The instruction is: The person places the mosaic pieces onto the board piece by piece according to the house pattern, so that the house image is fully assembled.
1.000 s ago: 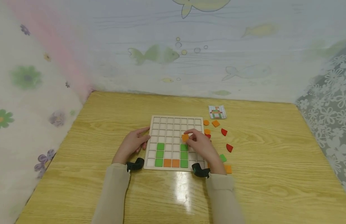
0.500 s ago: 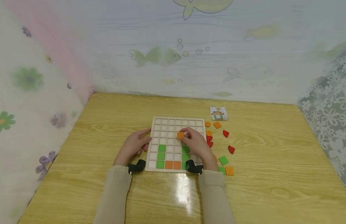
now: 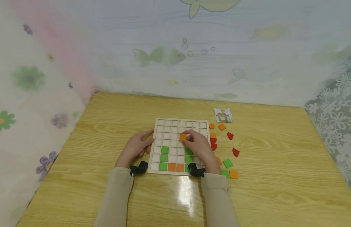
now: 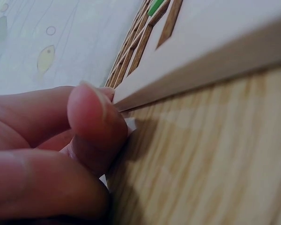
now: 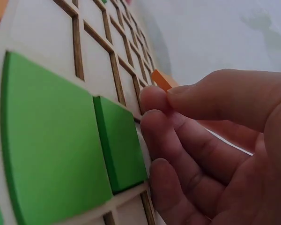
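My right hand (image 3: pixel 199 146) pinches an orange square tile (image 3: pixel 182 137) between thumb and fingers over the middle of the wooden grid board (image 3: pixel 160 121). In the right wrist view, only part of the pinched orange tile (image 5: pixel 164 79) shows past the fingertips, with green tiles (image 5: pixel 56 140) set in the board nearby. My left hand (image 3: pixel 136 146) touches the board's left edge with extended fingers. Green tiles (image 3: pixel 164 158) form a column on the board's left, and another green column (image 3: pixel 188 151) is partly hidden by my right hand. Orange tiles (image 3: pixel 171 167) lie between them in the bottom row.
Right of the board lie loose pieces: an orange round tile (image 3: pixel 211 126), an orange square (image 3: pixel 222 127), red quarter-rounds (image 3: pixel 230 136), green squares (image 3: pixel 228 163) and another orange square (image 3: pixel 233 174). A printed pattern card (image 3: pixel 223 115) lies behind them. Walls border the table (image 3: pixel 277 151).
My right hand has shifted left with the orange tile, from the right-hand columns to the board's middle, and has barely moved in the last half second. My left hand stays at the board's edge.
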`<action>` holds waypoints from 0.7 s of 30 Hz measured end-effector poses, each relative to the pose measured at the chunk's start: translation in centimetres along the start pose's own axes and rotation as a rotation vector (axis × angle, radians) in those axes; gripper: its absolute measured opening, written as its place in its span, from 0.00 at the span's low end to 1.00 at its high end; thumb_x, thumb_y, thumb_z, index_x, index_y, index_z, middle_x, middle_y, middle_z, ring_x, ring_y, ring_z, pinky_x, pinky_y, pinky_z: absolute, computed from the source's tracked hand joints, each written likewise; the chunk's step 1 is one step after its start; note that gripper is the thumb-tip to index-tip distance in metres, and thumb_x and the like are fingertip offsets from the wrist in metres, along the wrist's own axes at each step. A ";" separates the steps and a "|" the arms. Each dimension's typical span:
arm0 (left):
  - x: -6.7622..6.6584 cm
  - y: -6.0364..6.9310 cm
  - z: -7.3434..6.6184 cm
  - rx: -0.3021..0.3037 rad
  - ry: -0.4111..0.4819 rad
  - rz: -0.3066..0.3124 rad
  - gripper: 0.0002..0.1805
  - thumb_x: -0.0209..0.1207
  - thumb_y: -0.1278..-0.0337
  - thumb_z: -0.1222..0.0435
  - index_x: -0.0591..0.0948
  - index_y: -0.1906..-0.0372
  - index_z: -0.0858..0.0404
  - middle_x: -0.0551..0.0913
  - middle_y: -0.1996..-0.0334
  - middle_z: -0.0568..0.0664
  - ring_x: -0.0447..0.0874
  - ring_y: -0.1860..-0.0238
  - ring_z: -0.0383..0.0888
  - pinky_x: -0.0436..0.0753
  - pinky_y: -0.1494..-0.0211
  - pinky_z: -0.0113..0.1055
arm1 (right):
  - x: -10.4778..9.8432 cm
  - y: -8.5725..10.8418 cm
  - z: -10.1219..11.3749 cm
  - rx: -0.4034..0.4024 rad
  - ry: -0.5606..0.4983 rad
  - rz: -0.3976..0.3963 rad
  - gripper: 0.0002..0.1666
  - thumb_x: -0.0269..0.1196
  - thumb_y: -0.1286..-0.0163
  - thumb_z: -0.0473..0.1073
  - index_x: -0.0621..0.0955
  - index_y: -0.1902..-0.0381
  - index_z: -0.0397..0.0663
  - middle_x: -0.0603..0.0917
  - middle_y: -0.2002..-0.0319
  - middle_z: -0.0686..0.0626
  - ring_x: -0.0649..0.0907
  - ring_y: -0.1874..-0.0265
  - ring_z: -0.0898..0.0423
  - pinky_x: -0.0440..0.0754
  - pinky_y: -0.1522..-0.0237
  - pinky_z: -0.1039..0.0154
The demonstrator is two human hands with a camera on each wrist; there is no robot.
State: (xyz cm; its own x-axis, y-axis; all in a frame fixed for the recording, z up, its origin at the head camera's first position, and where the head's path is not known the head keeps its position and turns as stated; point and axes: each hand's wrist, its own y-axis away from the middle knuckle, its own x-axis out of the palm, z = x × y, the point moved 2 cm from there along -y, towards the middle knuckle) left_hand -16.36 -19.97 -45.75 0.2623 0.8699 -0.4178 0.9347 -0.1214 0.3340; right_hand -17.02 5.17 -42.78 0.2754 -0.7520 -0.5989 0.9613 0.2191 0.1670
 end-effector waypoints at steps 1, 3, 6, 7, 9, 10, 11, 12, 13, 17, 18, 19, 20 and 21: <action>0.0 0.0 0.0 0.004 -0.004 0.000 0.25 0.53 0.42 0.53 0.65 0.38 0.41 0.76 0.85 0.57 0.60 0.94 0.42 0.65 0.90 0.34 | 0.1 0.0 0.0 -0.003 0.013 -0.003 0.18 0.61 0.41 0.42 0.77 0.51 0.57 0.79 0.68 0.56 0.76 0.68 0.59 0.74 0.64 0.62; 0.0 0.1 0.0 0.009 -0.010 -0.001 0.25 0.53 0.42 0.53 0.65 0.38 0.41 0.76 0.85 0.57 0.61 0.94 0.42 0.65 0.90 0.34 | 0.3 0.0 0.1 -0.019 0.046 -0.015 0.18 0.61 0.41 0.41 0.78 0.52 0.56 0.79 0.68 0.56 0.76 0.68 0.59 0.73 0.64 0.63; 0.1 0.1 0.0 0.011 -0.017 -0.001 0.25 0.53 0.42 0.53 0.65 0.38 0.42 0.77 0.85 0.56 0.61 0.94 0.42 0.65 0.89 0.34 | 0.5 0.0 0.3 -0.037 0.078 -0.038 0.18 0.59 0.42 0.39 0.78 0.52 0.55 0.78 0.67 0.56 0.75 0.69 0.59 0.73 0.65 0.63; 0.1 0.1 -0.1 0.010 -0.015 -0.001 0.25 0.53 0.42 0.53 0.66 0.38 0.42 0.77 0.85 0.56 0.61 0.94 0.42 0.65 0.89 0.34 | 0.5 -0.1 0.3 -0.037 0.086 -0.045 0.18 0.59 0.42 0.39 0.78 0.52 0.55 0.78 0.67 0.56 0.74 0.70 0.58 0.72 0.65 0.63; 0.1 0.1 -0.2 0.005 -0.013 -0.001 0.25 0.54 0.42 0.53 0.66 0.38 0.42 0.76 0.85 0.56 0.61 0.93 0.42 0.65 0.89 0.33 | 0.6 -0.1 0.6 -0.042 0.098 -0.055 0.18 0.58 0.42 0.38 0.78 0.52 0.55 0.78 0.67 0.56 0.74 0.70 0.58 0.72 0.65 0.63; 0.1 0.1 -0.2 0.004 -0.012 -0.001 0.25 0.54 0.42 0.53 0.66 0.38 0.42 0.76 0.85 0.56 0.61 0.93 0.42 0.64 0.89 0.33 | 0.7 -0.1 0.7 -0.045 0.102 -0.057 0.18 0.57 0.42 0.38 0.78 0.52 0.54 0.78 0.66 0.56 0.74 0.70 0.58 0.72 0.64 0.63; 0.1 0.1 -0.3 0.001 -0.009 0.000 0.25 0.54 0.42 0.53 0.66 0.38 0.42 0.76 0.85 0.57 0.61 0.93 0.42 0.64 0.89 0.33 | 0.8 -0.2 0.9 -0.044 0.101 -0.055 0.19 0.57 0.41 0.38 0.78 0.51 0.54 0.79 0.66 0.56 0.74 0.69 0.58 0.72 0.64 0.63; 0.1 0.0 -0.3 0.001 -0.008 0.001 0.25 0.54 0.42 0.53 0.66 0.38 0.42 0.76 0.85 0.57 0.60 0.94 0.42 0.64 0.89 0.33 | 0.9 -0.2 1.0 -0.042 0.097 -0.051 0.19 0.56 0.41 0.39 0.78 0.51 0.54 0.79 0.66 0.56 0.74 0.69 0.58 0.72 0.64 0.63; 0.1 0.0 -0.4 0.001 -0.011 0.001 0.25 0.54 0.42 0.53 0.66 0.38 0.42 0.76 0.85 0.56 0.61 0.94 0.42 0.64 0.89 0.33 | 1.1 -0.2 1.2 -0.048 0.103 -0.046 0.19 0.56 0.41 0.39 0.78 0.50 0.54 0.79 0.66 0.55 0.74 0.69 0.58 0.73 0.64 0.63; 0.0 0.1 -0.4 -0.003 -0.011 -0.001 0.25 0.54 0.42 0.53 0.65 0.38 0.42 0.76 0.86 0.57 0.60 0.94 0.42 0.65 0.89 0.34 | 2.0 -0.2 1.8 -0.070 0.112 -0.003 0.19 0.54 0.39 0.41 0.77 0.49 0.54 0.79 0.64 0.55 0.75 0.68 0.59 0.73 0.64 0.63; 0.0 0.2 -0.4 -0.003 -0.012 0.000 0.26 0.54 0.42 0.54 0.65 0.38 0.43 0.76 0.86 0.56 0.60 0.94 0.42 0.65 0.89 0.34 | 2.2 -0.2 1.9 -0.078 0.115 0.003 0.19 0.54 0.39 0.41 0.77 0.49 0.54 0.79 0.64 0.55 0.75 0.68 0.59 0.73 0.63 0.63; 0.0 0.2 -0.3 -0.005 -0.011 -0.001 0.26 0.53 0.42 0.54 0.65 0.38 0.43 0.76 0.86 0.56 0.60 0.94 0.42 0.65 0.89 0.34 | 2.3 -0.2 2.0 -0.083 0.116 0.009 0.19 0.54 0.39 0.41 0.77 0.49 0.54 0.79 0.64 0.55 0.75 0.68 0.59 0.73 0.63 0.63; 0.0 0.2 -0.3 -0.008 -0.006 0.000 0.26 0.53 0.42 0.54 0.65 0.37 0.43 0.76 0.86 0.56 0.60 0.94 0.42 0.65 0.89 0.34 | 2.5 -0.3 2.0 -0.087 0.113 0.014 0.19 0.55 0.39 0.41 0.77 0.49 0.54 0.79 0.64 0.55 0.76 0.67 0.59 0.74 0.63 0.63; 0.0 0.2 -0.2 -0.011 -0.006 0.000 0.26 0.53 0.42 0.54 0.65 0.38 0.43 0.76 0.86 0.56 0.60 0.94 0.42 0.65 0.89 0.34 | 2.6 -0.3 2.1 -0.089 0.112 0.017 0.19 0.55 0.39 0.40 0.77 0.49 0.54 0.79 0.64 0.55 0.76 0.67 0.59 0.74 0.63 0.63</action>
State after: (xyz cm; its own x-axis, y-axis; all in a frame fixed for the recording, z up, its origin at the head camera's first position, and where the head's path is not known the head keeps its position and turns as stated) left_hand -16.20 -19.88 -45.50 0.2639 0.8671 -0.4224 0.9319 -0.1164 0.3435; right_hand -16.55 1.84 -42.75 0.2846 -0.6750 -0.6808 0.9508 0.2895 0.1104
